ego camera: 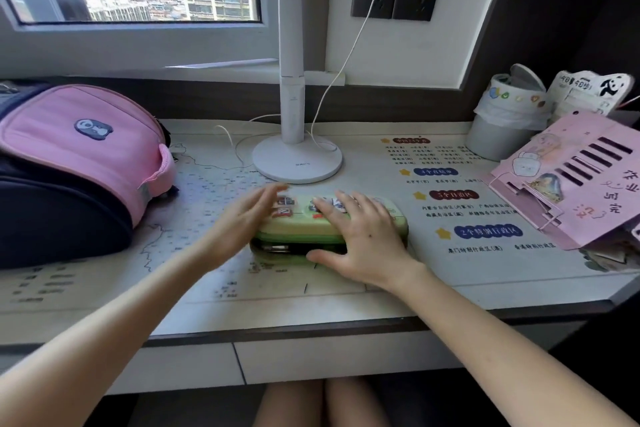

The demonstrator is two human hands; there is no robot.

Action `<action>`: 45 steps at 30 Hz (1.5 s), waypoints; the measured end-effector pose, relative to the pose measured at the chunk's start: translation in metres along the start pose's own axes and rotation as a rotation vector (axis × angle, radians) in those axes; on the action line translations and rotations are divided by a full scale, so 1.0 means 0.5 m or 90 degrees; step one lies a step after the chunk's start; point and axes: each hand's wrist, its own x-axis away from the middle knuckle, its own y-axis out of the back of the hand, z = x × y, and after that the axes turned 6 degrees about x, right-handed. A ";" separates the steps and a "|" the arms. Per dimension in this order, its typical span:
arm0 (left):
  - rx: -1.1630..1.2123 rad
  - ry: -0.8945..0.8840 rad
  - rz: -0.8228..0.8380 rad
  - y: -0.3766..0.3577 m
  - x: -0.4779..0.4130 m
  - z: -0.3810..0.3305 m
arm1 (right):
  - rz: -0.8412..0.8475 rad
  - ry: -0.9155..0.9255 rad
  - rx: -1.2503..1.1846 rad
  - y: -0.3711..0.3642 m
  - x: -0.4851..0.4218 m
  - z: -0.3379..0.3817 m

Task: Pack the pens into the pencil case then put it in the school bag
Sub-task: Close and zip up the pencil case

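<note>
The pencil case [298, 229], green with stickers on its lid, is seen lying lengthwise in the middle of the table [207, 288], just in front of the round lamp base [297, 163] at twelve o'clock from it. The lid has been brought almost down, but a dark slot is left along the near edge. Something dark can be made out inside, though whether it is pens cannot be told. No loose pens are seen on the table.

The right hand [363, 236] is laid flat on the right half of the lid, its fingers [329, 211] spread wide and straight. The thumb is stretched along the near edge by the slot, and nothing is gripped. The left hand [242, 218] is blurred at the case's nine-o'clock end, with its fingers straight and loosely apart. Whether the lid is touched by it cannot be told.

The step in hand is judged to be the closing of the case, with the packing seemingly done. The next move calls for the lid to be pressed down evenly until the slot is shut, with care that nothing is caught in the gap. The case is then to be gripped and carried to the pink and navy school bag [79, 163], which lies on its side at nine to ten o'clock, well apart from the case. No opening can be seen on the bag from here, so one would have to be found or unzipped first.
</note>
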 end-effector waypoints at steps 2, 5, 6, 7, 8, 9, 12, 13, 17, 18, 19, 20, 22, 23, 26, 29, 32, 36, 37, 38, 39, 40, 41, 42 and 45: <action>0.089 0.120 -0.026 0.018 -0.019 0.014 | -0.024 0.012 0.019 -0.018 0.007 -0.006; 0.140 0.213 0.007 0.050 -0.044 0.034 | -0.067 0.030 0.033 -0.029 0.011 -0.008; 0.115 0.219 0.017 0.060 -0.052 0.034 | -0.077 0.031 0.034 -0.031 0.011 -0.007; 0.081 0.220 0.031 0.069 -0.060 0.032 | -0.084 0.033 0.033 -0.032 0.011 -0.007; 0.041 0.213 0.052 0.078 -0.064 0.029 | -0.091 0.035 0.032 -0.033 0.010 -0.008; 0.016 0.207 0.075 0.085 -0.068 0.027 | -0.096 0.038 0.032 -0.035 0.009 -0.009; 0.004 0.201 0.150 0.092 -0.066 0.017 | -0.119 0.045 0.040 -0.039 0.010 -0.012; 0.001 0.197 0.156 0.091 -0.066 0.015 | -0.119 0.045 0.040 -0.039 0.010 -0.012; 0.002 0.191 0.103 0.080 -0.063 0.023 | -0.118 0.040 0.035 -0.039 0.011 -0.012; -0.005 0.185 0.077 0.076 -0.057 0.028 | -0.120 0.040 0.035 -0.040 0.011 -0.011; -0.039 0.167 0.046 0.070 -0.047 0.036 | -0.117 0.039 0.037 -0.040 0.011 -0.011; -0.113 0.140 0.014 0.064 -0.034 0.040 | -0.113 0.038 0.039 -0.039 0.010 -0.010; -0.286 0.060 -0.045 0.051 -0.010 0.047 | -0.109 0.038 0.045 -0.038 0.010 -0.010; -0.337 0.017 -0.067 0.047 -0.002 0.050 | -0.108 0.038 0.048 -0.039 0.010 -0.011; -0.473 -0.064 -0.078 0.055 0.017 0.055 | -0.094 0.034 0.055 -0.041 0.010 -0.012; -0.617 -0.101 -0.059 0.055 0.060 0.052 | -0.076 0.022 0.062 -0.037 0.010 -0.007; -0.655 -0.060 -0.096 0.006 0.126 0.017 | -0.074 0.011 0.066 -0.033 0.012 -0.001; -0.554 0.059 -0.140 -0.095 0.145 -0.019 | -0.093 0.000 0.070 -0.032 0.015 0.011; -0.531 0.064 -0.137 -0.121 0.144 -0.024 | -0.093 -0.004 0.069 -0.031 0.017 0.016; -0.502 0.063 -0.136 -0.147 0.141 -0.028 | -0.091 -0.006 0.064 -0.031 0.021 0.018; -0.468 0.054 -0.136 -0.171 0.133 -0.030 | -0.085 -0.008 0.061 -0.030 0.021 0.020; -0.435 0.046 -0.130 -0.192 0.125 -0.035 | -0.071 -0.007 0.057 -0.028 0.021 0.022; -0.412 0.049 -0.117 -0.206 0.117 -0.043 | -0.046 -0.005 0.047 -0.025 0.021 0.021; -0.398 0.062 -0.101 -0.213 0.109 -0.052 | -0.030 -0.001 0.036 -0.019 0.022 0.019; -0.345 0.122 -0.087 -0.173 0.094 -0.073 | -0.010 0.023 -0.042 0.006 0.038 0.006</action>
